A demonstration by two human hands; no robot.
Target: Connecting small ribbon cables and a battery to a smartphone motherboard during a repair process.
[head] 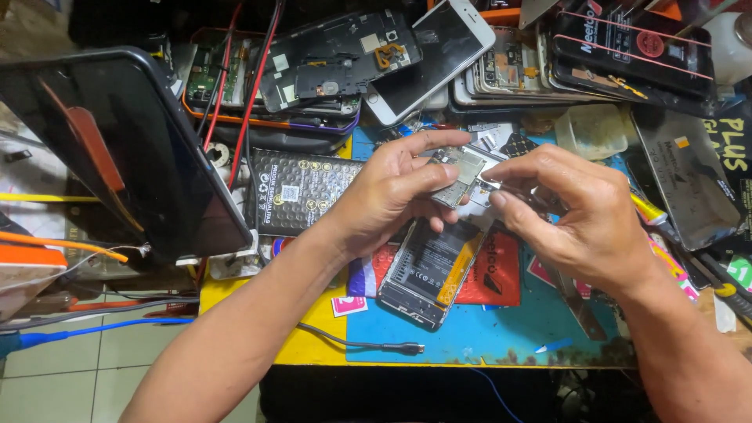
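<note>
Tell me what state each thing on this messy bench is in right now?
Circuit board: off the bench, pinched between both hands.
Left hand: grip closed on the circuit board.
Right hand: fingertips pinching at the board's edge.
Opened phone: back off, battery showing, lying flat.
White phone: screen dark, atop the pile.
Tablet: screen dark, tilted.
Black cable: unplugged.
</note>
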